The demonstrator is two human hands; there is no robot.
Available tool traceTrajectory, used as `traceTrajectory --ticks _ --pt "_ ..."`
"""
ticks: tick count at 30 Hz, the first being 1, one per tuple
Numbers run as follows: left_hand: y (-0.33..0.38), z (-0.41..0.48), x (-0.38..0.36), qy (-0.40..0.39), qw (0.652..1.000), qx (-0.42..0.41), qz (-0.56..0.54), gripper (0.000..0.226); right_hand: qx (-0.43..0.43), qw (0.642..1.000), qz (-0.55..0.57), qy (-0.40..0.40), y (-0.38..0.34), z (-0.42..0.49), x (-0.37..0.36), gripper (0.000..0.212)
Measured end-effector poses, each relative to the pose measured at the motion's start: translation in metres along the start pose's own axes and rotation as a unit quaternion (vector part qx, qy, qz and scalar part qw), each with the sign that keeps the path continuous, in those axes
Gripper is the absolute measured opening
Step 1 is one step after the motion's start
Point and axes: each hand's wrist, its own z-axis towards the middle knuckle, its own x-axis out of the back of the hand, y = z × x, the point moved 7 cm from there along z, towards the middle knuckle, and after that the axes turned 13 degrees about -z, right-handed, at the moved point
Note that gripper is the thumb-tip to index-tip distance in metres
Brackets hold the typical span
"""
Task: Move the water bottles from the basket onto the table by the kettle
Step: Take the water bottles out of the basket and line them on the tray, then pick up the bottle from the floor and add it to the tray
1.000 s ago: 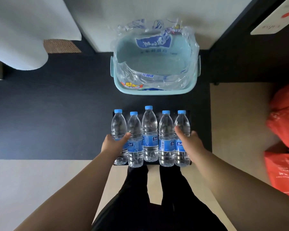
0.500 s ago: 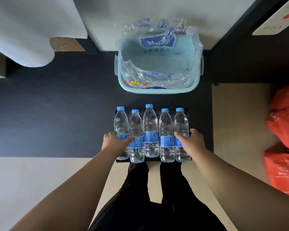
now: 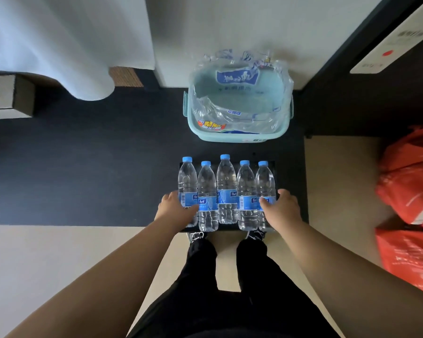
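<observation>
Several clear water bottles (image 3: 226, 191) with blue caps and labels lie side by side on a black tray (image 3: 272, 167) held above my feet. My left hand (image 3: 175, 209) grips the tray's left end, thumb across the leftmost bottle (image 3: 187, 176). At the right end my right hand (image 3: 282, 207) does the same, thumb on the rightmost bottle (image 3: 265, 181). Beyond the tray, a pale teal basket (image 3: 237, 136) sits on the dark floor against the wall, holding only crumpled clear plastic wrap (image 3: 239, 106). No kettle or table is in view.
Red plastic bags (image 3: 410, 203) are piled on the right. A white curtain (image 3: 59, 45) hangs at the upper left beside a cardboard box (image 3: 7, 96). Dark furniture with a white card (image 3: 396, 42) stands at the upper right. The floor is dark carpet and beige tile.
The view has drifted a little, so the basket and bottles look slightly smaller. Both hands keep their hold at the ends of the row.
</observation>
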Motion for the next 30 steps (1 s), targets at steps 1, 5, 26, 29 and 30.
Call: traceTrajectory --ticks 1,5,26,29,30 --pt "0.000 -0.004 0.003 -0.007 1.000 -0.010 0.004 0.049 0.004 1.000 0.001 0.003 0.002 -0.005 0.001 0.076" --pt "-0.010 -0.019 0.017 -0.001 1.000 -0.020 0.015 0.066 0.040 0.999 -0.022 0.003 0.009 -0.023 0.006 0.071" --pt "-0.215 -0.265 -0.060 0.177 0.946 0.143 -0.231 0.071 0.354 0.892 -0.280 -0.025 -0.022 -0.125 -0.020 0.070" --pt "-0.253 -0.296 -0.068 0.199 0.930 0.173 -0.256 0.071 0.388 0.864 -0.320 -0.029 -0.037 -0.154 -0.044 0.070" --pt "-0.266 -0.307 -0.072 0.206 0.923 0.183 -0.270 0.071 0.399 0.854 -0.331 -0.030 -0.043 -0.165 -0.052 0.070"
